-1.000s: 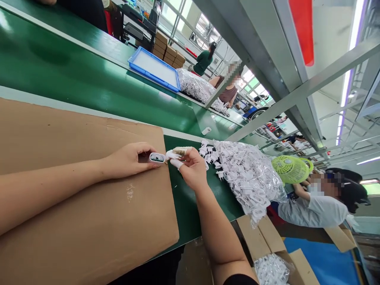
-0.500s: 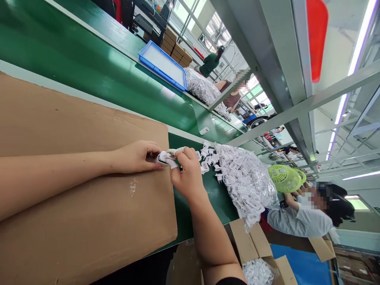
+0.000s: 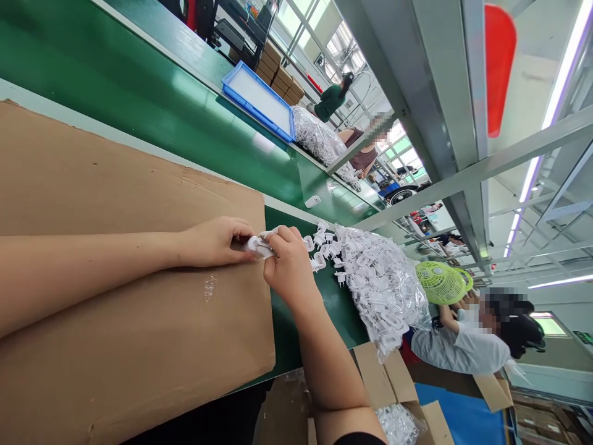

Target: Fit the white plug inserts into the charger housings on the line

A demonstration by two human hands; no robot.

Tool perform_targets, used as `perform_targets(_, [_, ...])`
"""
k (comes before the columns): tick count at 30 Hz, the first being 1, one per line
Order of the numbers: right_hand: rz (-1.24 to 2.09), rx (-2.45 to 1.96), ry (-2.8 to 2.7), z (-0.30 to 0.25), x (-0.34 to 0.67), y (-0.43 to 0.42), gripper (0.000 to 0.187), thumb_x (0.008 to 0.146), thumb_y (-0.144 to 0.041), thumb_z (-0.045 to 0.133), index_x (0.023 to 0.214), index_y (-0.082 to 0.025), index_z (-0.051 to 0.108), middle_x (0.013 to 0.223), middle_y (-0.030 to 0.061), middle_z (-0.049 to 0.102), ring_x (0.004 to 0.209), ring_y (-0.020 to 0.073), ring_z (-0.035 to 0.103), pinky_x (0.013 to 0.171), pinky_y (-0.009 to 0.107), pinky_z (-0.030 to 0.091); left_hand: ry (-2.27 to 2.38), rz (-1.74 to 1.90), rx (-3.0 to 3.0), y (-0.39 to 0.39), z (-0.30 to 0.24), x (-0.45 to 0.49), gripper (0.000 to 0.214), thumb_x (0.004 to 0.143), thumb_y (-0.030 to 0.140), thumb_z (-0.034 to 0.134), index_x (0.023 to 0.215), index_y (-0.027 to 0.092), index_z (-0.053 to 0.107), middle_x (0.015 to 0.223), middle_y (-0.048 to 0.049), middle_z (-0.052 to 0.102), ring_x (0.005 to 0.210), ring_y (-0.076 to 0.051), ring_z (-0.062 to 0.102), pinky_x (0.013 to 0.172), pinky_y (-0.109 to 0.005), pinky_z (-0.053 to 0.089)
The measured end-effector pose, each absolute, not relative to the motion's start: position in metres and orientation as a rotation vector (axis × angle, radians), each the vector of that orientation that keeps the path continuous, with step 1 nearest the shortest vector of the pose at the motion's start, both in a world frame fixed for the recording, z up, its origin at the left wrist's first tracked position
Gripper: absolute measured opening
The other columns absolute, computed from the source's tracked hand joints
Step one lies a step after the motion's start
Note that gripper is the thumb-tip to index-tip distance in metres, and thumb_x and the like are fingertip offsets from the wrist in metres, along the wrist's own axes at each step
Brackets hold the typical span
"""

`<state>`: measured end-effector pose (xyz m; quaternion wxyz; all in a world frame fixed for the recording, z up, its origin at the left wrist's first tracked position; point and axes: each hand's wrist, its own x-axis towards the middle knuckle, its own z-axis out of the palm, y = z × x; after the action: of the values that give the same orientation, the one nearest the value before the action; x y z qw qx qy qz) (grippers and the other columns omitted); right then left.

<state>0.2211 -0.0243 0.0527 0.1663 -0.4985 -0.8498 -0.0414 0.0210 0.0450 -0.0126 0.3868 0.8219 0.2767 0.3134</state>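
Note:
My left hand [image 3: 221,241] is closed around a small white plastic piece [image 3: 260,246] over the right end of a cardboard sheet. My right hand [image 3: 291,262] pinches the other end of it, thumb and fingers pressed together. Fingers cover much of the piece, so its exact kind does not show. Just beyond my right hand, several loose white plastic parts [image 3: 327,247] with prongs lie on the green table. Behind them, a clear plastic bag [image 3: 382,281] spills over with many similar white parts.
The cardboard sheet [image 3: 139,346] covers the near table. A green belt [image 3: 185,130] runs alongside, carrying one white part [image 3: 312,201]. Beyond are a blue tray [image 3: 259,102] and another filled bag [image 3: 317,133]. A green fan [image 3: 442,282], a seated person [image 3: 463,349] and an open carton [image 3: 433,420] stand around.
Both hands have stayed together, the white piece turning slightly and sitting deeper between the fingers. On the belt, the single white part has shifted a little left. The view has moved slightly.

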Motion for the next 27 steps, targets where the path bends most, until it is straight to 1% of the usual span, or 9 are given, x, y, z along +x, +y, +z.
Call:
perform_targets(4, [-0.037,-1.526,-2.427,0.059,0.218,-0.021,0.028,0.078,0.003,0.055,0.089,-0.021,0.064,0.092,0.0057,0.059,0.089,0.0248,0.050,0.075,0.036,0.043,0.745,0.901,2.252,0.038,-0.016,0.018,0.036,0.100,0.055,0.065,0.112,0.022,0.076,0.092,-0.0025,0.074,0.080,-0.020,0.065,0.072,-0.030,0.044])
perform_targets(9, [0.142,-1.603,-2.390,0.064,0.219,-0.015,0.022,0.080,0.000,0.059,0.079,-0.022,0.057,0.085,0.0020,0.052,0.082,0.0211,0.050,0.069,0.032,0.037,0.769,1.023,2.679,0.034,-0.022,0.016,0.044,0.112,0.050,0.050,0.121,0.016,0.075,0.087,-0.0071,0.074,0.078,-0.024,0.066,0.073,-0.036,0.044])
perform_targets(13, [0.080,-1.580,-2.378,0.057,0.221,-0.016,0.021,0.080,-0.001,0.058,0.083,-0.022,0.060,0.086,0.0029,0.052,0.084,0.0225,0.051,0.071,0.033,0.037,0.823,1.059,3.032,0.029,-0.023,0.020,0.050,0.114,0.045,0.044,0.119,0.006,0.075,0.083,-0.0144,0.072,0.075,-0.028,0.065,0.069,-0.039,0.043])
perform_targets(15, [0.011,-1.545,-2.388,0.052,0.223,-0.017,0.022,0.080,-0.002,0.057,0.086,-0.022,0.063,0.088,0.0042,0.054,0.085,0.0237,0.050,0.074,0.034,0.039,0.892,1.012,3.150,0.024,-0.021,0.022,0.051,0.114,0.040,0.042,0.120,0.001,0.075,0.080,-0.0177,0.070,0.073,-0.029,0.064,0.065,-0.039,0.041])
perform_targets(17, [-0.010,-1.470,-2.415,0.048,0.228,-0.015,0.027,0.079,-0.001,0.055,0.093,-0.021,0.066,0.091,0.0049,0.057,0.087,0.0243,0.051,0.077,0.034,0.041,0.955,0.913,3.224,0.020,-0.019,0.025,0.050,0.114,0.034,0.040,0.118,-0.001,0.075,0.080,-0.0202,0.070,0.071,-0.030,0.063,0.062,-0.039,0.038])
perform_targets(19, [0.021,-1.393,-2.443,0.046,0.233,-0.011,0.031,0.079,0.001,0.054,0.097,-0.021,0.068,0.092,0.0047,0.058,0.090,0.0244,0.053,0.079,0.034,0.043,0.987,0.799,3.252,0.019,-0.016,0.027,0.048,0.113,0.030,0.040,0.111,0.000,0.077,0.083,-0.0225,0.070,0.069,-0.029,0.063,0.059,-0.039,0.035])
perform_targets(21, [0.063,-1.348,-2.467,0.046,0.237,-0.006,0.032,0.078,0.001,0.054,0.096,-0.022,0.067,0.092,0.0044,0.059,0.094,0.0243,0.055,0.079,0.033,0.044,0.988,0.739,3.226,0.021,-0.014,0.027,0.044,0.112,0.031,0.044,0.106,0.003,0.077,0.088,-0.0231,0.072,0.068,-0.028,0.062,0.059,-0.038,0.034])
perform_targets(24, [0.072,-1.316,-2.493,0.047,0.240,0.000,0.028,0.079,-0.001,0.054,0.092,-0.022,0.066,0.093,0.0044,0.060,0.095,0.0245,0.056,0.080,0.033,0.044,0.955,0.803,3.091,0.026,-0.013,0.024,0.043,0.111,0.041,0.050,0.109,0.008,0.077,0.086,-0.0181,0.072,0.072,-0.027,0.064,0.063,-0.037,0.038])
perform_targets(27, [0.042,-1.298,-2.512,0.049,0.240,0.002,0.026,0.079,-0.001,0.054,0.089,-0.022,0.064,0.092,0.0042,0.059,0.095,0.0243,0.056,0.081,0.033,0.043,0.926,0.897,2.923,0.030,-0.013,0.019,0.045,0.110,0.051,0.050,0.110,0.015,0.077,0.080,-0.0119,0.071,0.077,-0.027,0.066,0.068,-0.035,0.041])
